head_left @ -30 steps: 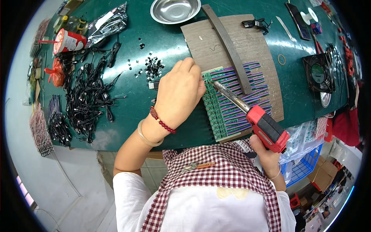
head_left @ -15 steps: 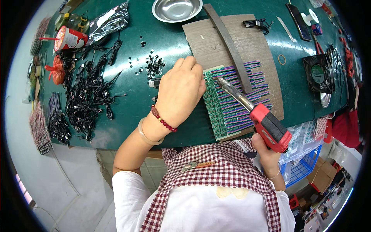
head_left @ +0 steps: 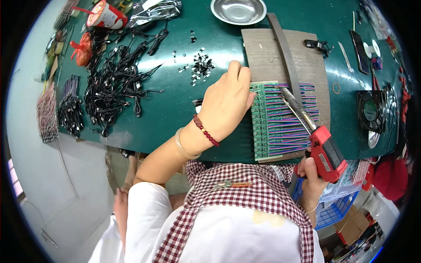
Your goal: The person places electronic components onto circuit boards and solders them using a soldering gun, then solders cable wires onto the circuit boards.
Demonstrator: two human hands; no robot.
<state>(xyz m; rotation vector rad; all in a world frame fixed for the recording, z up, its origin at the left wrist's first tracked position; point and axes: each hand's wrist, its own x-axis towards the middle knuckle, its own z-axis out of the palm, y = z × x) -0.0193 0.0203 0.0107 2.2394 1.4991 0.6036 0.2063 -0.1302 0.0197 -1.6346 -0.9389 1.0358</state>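
Observation:
My left hand (head_left: 226, 98) is closed, fingers pinched at the upper left corner of a row of green circuit boards (head_left: 260, 127). What the fingertips hold is hidden beneath the hand. A USB plug (head_left: 198, 104) shows beside the palm. My right hand (head_left: 313, 177) is wrapped round the handle of a red and black soldering gun (head_left: 325, 153). The gun's metal barrel slants up-left, its tip over the striped wires (head_left: 287, 127) near the boards' upper end. These wires run rightward from the boards on a brown panel (head_left: 258, 50). A dark bar (head_left: 284, 48) lies across the panel.
A pile of small black connectors (head_left: 201, 65) and tangled black cables (head_left: 118, 83) lie leftward. A steel bowl (head_left: 239, 11) is at the back. At right are a fan (head_left: 370, 111), a phone (head_left: 360, 52) and a white spool (head_left: 372, 49). Another person's hand (head_left: 120, 201) shows lower left.
The whole view has shifted, with the table's things sitting further right. The soldering gun tip has drawn slightly right of the boards. A person's limbs now show at lower left.

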